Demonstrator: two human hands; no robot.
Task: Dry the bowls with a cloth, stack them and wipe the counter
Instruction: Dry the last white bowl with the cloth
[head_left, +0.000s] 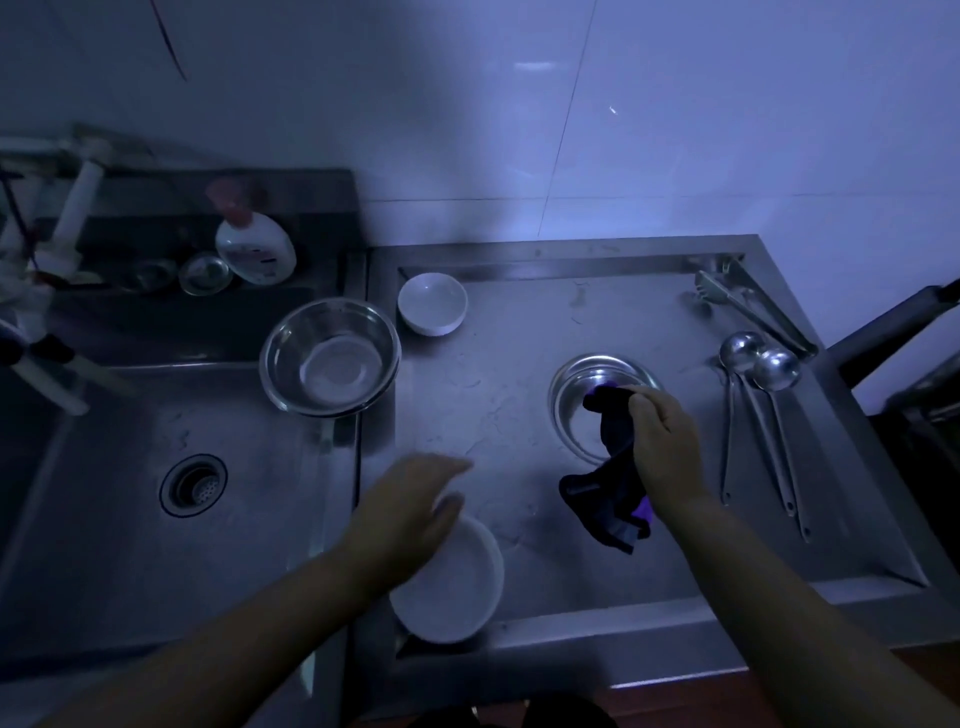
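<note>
My right hand (660, 436) grips a dark cloth (610, 499) that hangs down over a small steel bowl (576, 405) standing on the steel counter (519, 364). My left hand (410, 509) hovers with fingers spread over a white bowl (457, 587) at the counter's front edge; whether it touches the bowl is unclear. A smaller white bowl (432, 303) sits at the counter's back left. A large steel bowl (330, 356) rests on the ledge between sink and counter.
Two steel ladles (758, 415) lie at the right of the counter, with tongs (753, 312) behind them. The sink (130, 493) with its drain is at left. A soap bottle (255, 247) and a glass dish (205, 274) stand behind it.
</note>
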